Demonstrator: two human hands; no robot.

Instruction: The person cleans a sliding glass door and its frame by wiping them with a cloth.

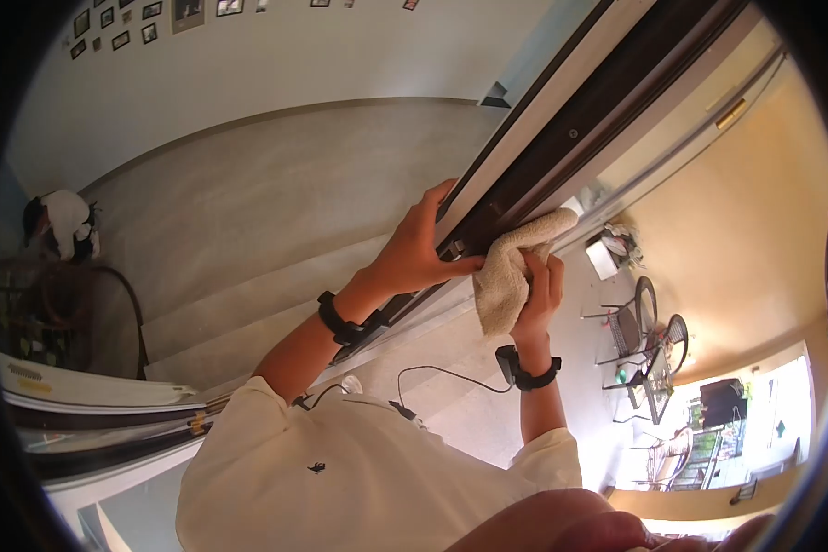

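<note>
Above pale floor (276,202), cloth (500,287) apparently against dark frame (561,147)

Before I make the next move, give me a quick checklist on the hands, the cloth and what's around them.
1. Cloth held in the right hand: ok.
2. Left hand gripping the door edge: ok.
3. Cable clear of the right wristband: not ok, it appears to run up to it.
4. Other person away from the hands: ok, at the far left.
5. Cloth damp or dry: cannot tell.
</note>
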